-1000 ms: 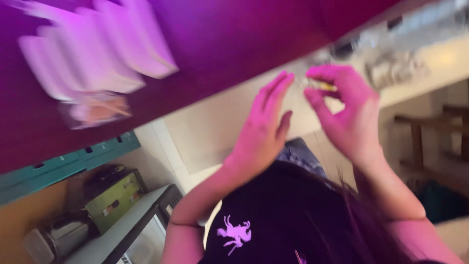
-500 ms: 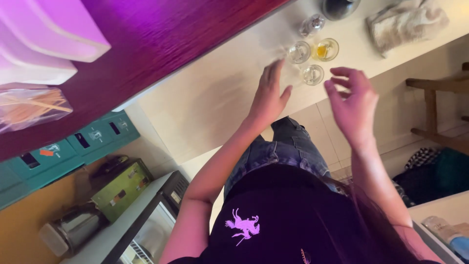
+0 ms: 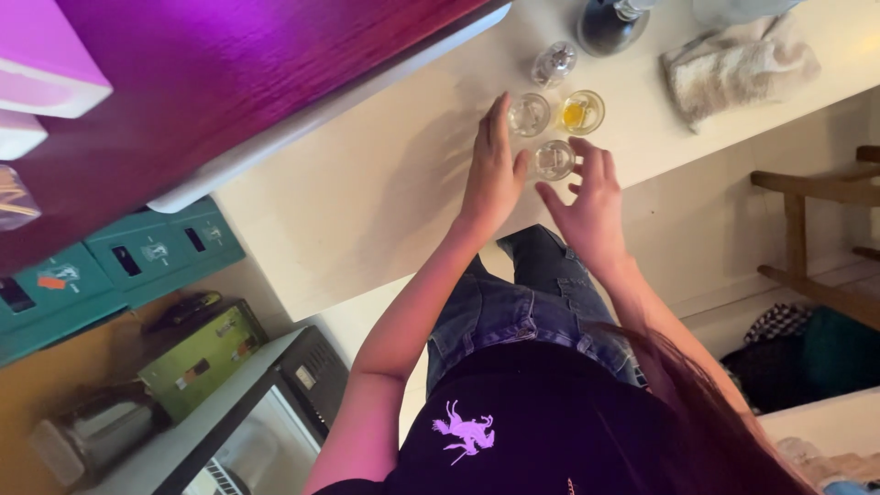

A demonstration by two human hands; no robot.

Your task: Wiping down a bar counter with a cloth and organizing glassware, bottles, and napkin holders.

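- Neither grip holds anything as I read it: my left hand (image 3: 492, 174) lies flat on the pale desk (image 3: 367, 202), fingers stretched forward and loosely spread, and my right hand (image 3: 591, 197) hovers with its fingers curled and apart.
- Between the two hands stands the nearest small glass (image 3: 554, 159), upright and clear; the left thumb sits just beside it and the right fingertips are close to its other side. I cannot tell whether either actually touches it.
- Two more small glasses stand just beyond: a clear one (image 3: 529, 115) at the left fingertips, and one with yellow liquid (image 3: 582, 112) to its right. All three cluster tightly, near touching.
- Farther back are a small clear shaker-like jar (image 3: 554, 64), the dark base of a bottle (image 3: 610, 27) and a crumpled cloth (image 3: 738, 64) off to the right.
- To do this well, I judge the close packing to be the main thing to respect: I would close thumb and fingers around the nearest glass low on its wall, from the two open sides, and lift straight up before moving sideways.
- My worry is the yellow-filled glass: a sideways nudge of the near one could tip or slop it, so I would keep the left hand steady as a guard and move slowly.
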